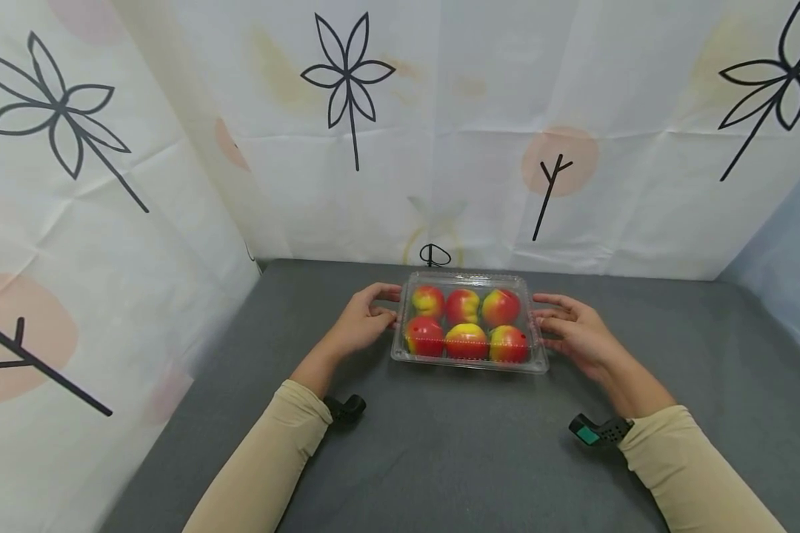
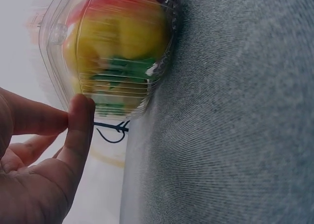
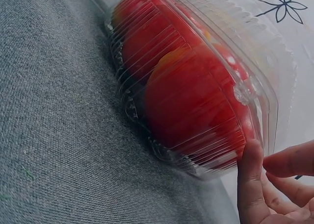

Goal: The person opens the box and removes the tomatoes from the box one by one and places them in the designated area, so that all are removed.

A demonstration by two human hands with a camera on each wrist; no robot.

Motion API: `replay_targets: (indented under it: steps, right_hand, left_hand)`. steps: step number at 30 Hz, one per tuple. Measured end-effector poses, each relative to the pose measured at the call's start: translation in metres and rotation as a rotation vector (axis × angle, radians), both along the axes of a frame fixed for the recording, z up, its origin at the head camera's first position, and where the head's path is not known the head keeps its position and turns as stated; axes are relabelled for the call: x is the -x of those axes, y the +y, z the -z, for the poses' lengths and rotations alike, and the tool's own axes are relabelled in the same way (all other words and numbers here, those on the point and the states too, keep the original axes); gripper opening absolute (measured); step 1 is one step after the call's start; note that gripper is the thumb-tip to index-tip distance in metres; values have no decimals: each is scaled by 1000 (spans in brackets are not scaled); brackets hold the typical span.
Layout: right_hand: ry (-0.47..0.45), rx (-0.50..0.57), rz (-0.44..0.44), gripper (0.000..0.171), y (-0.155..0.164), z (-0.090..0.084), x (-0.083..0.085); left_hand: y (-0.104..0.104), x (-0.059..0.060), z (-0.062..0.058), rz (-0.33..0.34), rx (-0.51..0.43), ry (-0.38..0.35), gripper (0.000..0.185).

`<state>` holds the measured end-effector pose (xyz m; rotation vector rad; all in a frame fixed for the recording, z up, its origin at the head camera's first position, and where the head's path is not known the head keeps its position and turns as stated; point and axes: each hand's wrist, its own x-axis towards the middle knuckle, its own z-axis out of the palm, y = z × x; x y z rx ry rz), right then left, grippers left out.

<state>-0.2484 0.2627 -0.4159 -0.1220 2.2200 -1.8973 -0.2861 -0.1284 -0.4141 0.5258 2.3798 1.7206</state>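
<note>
A clear plastic clamshell box [image 1: 470, 366] with its lid closed sits on the grey cloth, holding several red-and-yellow apples [image 1: 467, 341] in two rows. My left hand [image 1: 362, 320] is at the box's left side. In the left wrist view its thumb and a finger [image 2: 38, 117] meet at the rim, pinching the edge. On the opposite side, my right hand [image 1: 576, 332] pinches the right edge, its thumb [image 3: 251, 172] against the ribbed wall below the rim. Green patches show between the apples and the ribbed wall in the left wrist view.
Grey cloth [image 1: 433, 451] covers the table. A white curtain with printed flowers [image 1: 440, 185] hangs behind the table and on the left. Dark wrist-worn devices sit at the left [image 1: 347, 409] and right [image 1: 600, 431] cuffs.
</note>
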Motion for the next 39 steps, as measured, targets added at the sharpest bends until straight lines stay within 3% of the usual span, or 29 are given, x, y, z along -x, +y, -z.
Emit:
replay_targets:
  steps: [6, 19, 39]
  right_hand:
    - [-15, -2, -3, 58, 0, 0, 0]
    - [-36, 16, -6, 61, 0, 2, 1]
    - [-41, 10, -1, 58, -2, -1, 1]
  left_hand:
    - [-2, 1, 1, 19, -24, -27, 50]
    - [-4, 0, 2, -6, -45, -94, 48]
    - [-8, 3, 1, 6, -84, -132, 46]
